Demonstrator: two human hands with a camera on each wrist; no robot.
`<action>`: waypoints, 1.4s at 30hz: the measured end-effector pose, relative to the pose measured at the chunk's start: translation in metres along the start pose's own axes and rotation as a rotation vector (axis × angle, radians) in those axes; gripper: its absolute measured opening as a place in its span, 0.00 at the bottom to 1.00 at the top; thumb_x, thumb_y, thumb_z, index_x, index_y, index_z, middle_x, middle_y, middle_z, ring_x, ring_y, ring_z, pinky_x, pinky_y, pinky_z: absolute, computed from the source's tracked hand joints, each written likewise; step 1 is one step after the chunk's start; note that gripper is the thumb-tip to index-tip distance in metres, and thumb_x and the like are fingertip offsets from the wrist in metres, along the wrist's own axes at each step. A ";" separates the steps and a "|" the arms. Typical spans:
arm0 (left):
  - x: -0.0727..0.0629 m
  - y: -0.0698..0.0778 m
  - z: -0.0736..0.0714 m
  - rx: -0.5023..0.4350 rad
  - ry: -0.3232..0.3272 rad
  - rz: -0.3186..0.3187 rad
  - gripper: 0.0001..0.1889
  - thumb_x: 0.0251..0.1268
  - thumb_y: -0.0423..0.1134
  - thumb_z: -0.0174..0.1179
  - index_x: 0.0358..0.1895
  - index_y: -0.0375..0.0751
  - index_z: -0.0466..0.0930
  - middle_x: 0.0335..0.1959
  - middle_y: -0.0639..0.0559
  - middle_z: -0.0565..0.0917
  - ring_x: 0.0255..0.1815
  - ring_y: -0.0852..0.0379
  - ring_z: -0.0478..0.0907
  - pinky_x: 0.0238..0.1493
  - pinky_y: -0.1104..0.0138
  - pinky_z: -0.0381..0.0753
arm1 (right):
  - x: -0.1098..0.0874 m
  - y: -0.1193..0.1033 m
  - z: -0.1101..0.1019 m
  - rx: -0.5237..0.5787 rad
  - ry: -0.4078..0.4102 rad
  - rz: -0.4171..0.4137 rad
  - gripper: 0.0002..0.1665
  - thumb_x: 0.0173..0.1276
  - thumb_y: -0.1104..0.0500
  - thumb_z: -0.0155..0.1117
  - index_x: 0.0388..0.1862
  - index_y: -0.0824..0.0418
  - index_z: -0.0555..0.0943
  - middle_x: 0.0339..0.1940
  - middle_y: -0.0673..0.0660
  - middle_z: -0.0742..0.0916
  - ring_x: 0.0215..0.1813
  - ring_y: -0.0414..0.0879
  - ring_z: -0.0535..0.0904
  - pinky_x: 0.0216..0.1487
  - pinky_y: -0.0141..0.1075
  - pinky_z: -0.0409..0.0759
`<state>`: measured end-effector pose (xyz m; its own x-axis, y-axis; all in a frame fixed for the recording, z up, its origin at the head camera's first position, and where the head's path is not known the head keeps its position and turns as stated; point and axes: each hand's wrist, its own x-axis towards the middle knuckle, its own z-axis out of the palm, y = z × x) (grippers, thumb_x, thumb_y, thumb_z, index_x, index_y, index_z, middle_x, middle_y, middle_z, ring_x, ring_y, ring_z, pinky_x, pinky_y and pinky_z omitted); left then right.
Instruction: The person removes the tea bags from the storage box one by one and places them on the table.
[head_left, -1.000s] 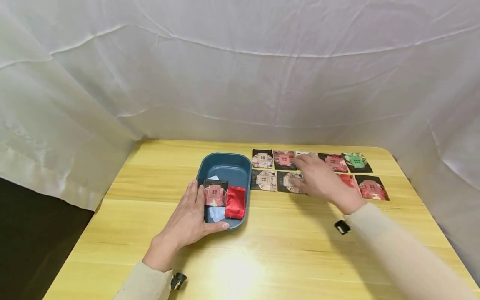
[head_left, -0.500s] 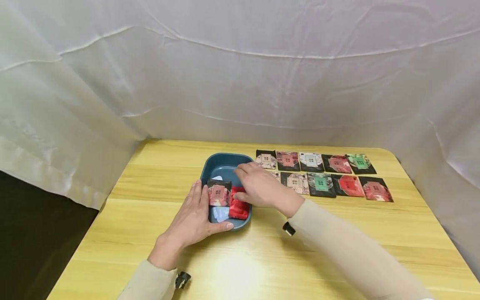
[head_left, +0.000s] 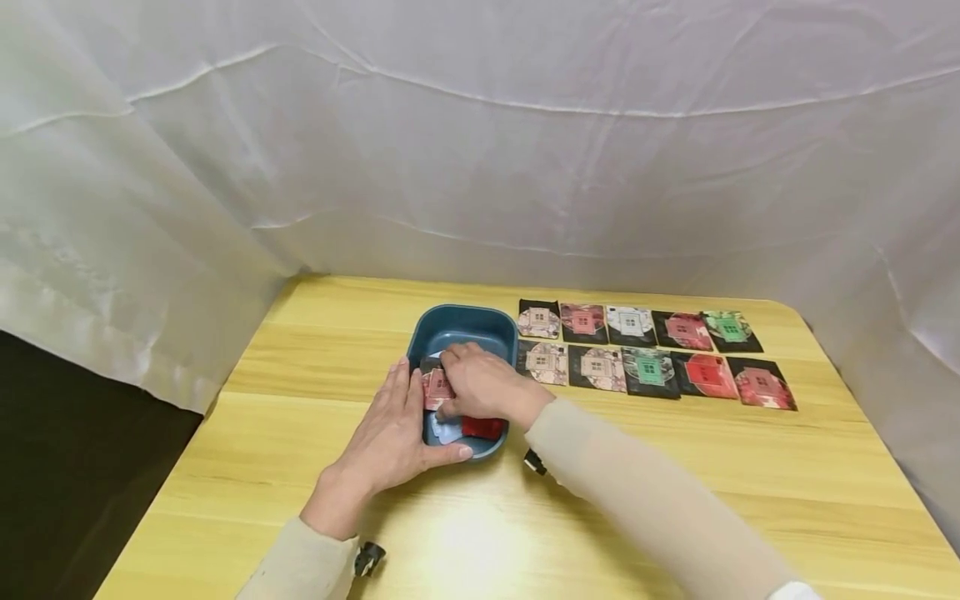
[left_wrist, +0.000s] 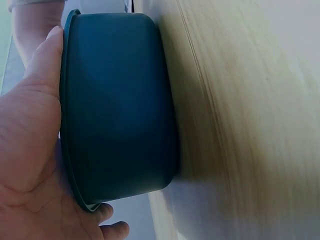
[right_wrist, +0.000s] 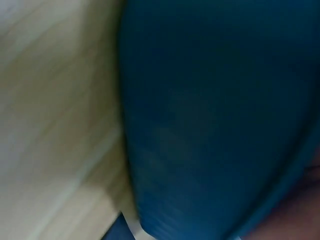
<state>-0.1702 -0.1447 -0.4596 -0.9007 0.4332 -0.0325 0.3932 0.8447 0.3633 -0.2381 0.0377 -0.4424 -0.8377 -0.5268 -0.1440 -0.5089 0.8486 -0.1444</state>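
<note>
A dark blue box (head_left: pixel 467 321) stands on the table, its outer wall filling much of both wrist views. My left hand (head_left: pixel 386 442) rests on its left and near rim with straight fingers and the thumb spread. Inside the box, my right hand (head_left: pixel 483 383) pinches a black-and-red square sachet (head_left: pixel 437 387) between thumb and fingers; part of the sachet is hidden. Under and beside that hand lie a red sachet (head_left: pixel 483 428), mostly covered, and pale blue packets (head_left: pixel 446 430). In the right wrist view only an edge of my hand shows beside the box wall.
Right of the box, two rows of flat square sachets lie on the wooden table (head_left: pixel 637 450), among them a green one (head_left: pixel 648 371) and a red one (head_left: pixel 705 375). A pale cloth curtain (head_left: pixel 525 167) hangs behind the table's far edge.
My right hand has moved left from above the sachet rows into the box, onto the black-and-red sachet. My left hand has stayed on the rim. The view has shifted slightly.
</note>
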 end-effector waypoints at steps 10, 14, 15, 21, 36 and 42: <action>0.001 0.003 -0.004 0.084 -0.002 0.005 0.72 0.54 0.85 0.58 0.83 0.23 0.48 0.85 0.26 0.44 0.88 0.33 0.39 0.85 0.40 0.47 | 0.005 0.001 0.012 0.013 -0.048 0.066 0.57 0.64 0.34 0.76 0.79 0.66 0.68 0.78 0.64 0.75 0.77 0.59 0.71 0.78 0.52 0.72; 0.001 0.003 -0.004 0.083 0.002 0.010 0.73 0.54 0.85 0.57 0.82 0.22 0.49 0.85 0.26 0.44 0.88 0.33 0.39 0.85 0.40 0.48 | 0.006 0.001 0.012 0.012 -0.051 0.086 0.57 0.64 0.34 0.76 0.80 0.65 0.67 0.77 0.63 0.75 0.76 0.58 0.71 0.78 0.53 0.72; 0.001 0.003 -0.004 0.079 0.003 0.010 0.73 0.54 0.85 0.57 0.82 0.22 0.49 0.85 0.26 0.44 0.88 0.33 0.39 0.85 0.40 0.48 | 0.006 0.000 0.012 0.010 -0.053 0.091 0.58 0.64 0.33 0.75 0.80 0.65 0.67 0.77 0.63 0.75 0.76 0.58 0.71 0.78 0.53 0.72; 0.001 0.001 -0.003 0.059 -0.002 0.004 0.73 0.54 0.86 0.56 0.82 0.22 0.48 0.85 0.26 0.43 0.88 0.34 0.38 0.85 0.40 0.48 | 0.009 -0.004 0.014 0.008 -0.039 0.109 0.61 0.60 0.27 0.75 0.80 0.63 0.68 0.75 0.62 0.76 0.73 0.57 0.72 0.75 0.55 0.74; 0.001 0.000 -0.002 0.024 -0.011 -0.006 0.74 0.53 0.86 0.58 0.83 0.23 0.47 0.86 0.27 0.41 0.88 0.34 0.37 0.85 0.41 0.48 | 0.006 0.000 0.000 -0.003 0.052 0.094 0.56 0.57 0.36 0.78 0.76 0.65 0.71 0.67 0.62 0.78 0.65 0.55 0.72 0.70 0.50 0.78; 0.000 0.000 -0.001 0.031 -0.010 -0.010 0.74 0.53 0.86 0.57 0.83 0.23 0.47 0.86 0.27 0.40 0.88 0.34 0.37 0.85 0.42 0.49 | -0.001 0.008 -0.017 -0.027 0.085 0.092 0.59 0.56 0.35 0.78 0.78 0.65 0.68 0.68 0.63 0.77 0.65 0.56 0.72 0.71 0.50 0.77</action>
<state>-0.1704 -0.1453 -0.4592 -0.9028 0.4277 -0.0450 0.3899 0.8582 0.3338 -0.2443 0.0459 -0.4262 -0.8944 -0.4414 -0.0722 -0.4329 0.8949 -0.1080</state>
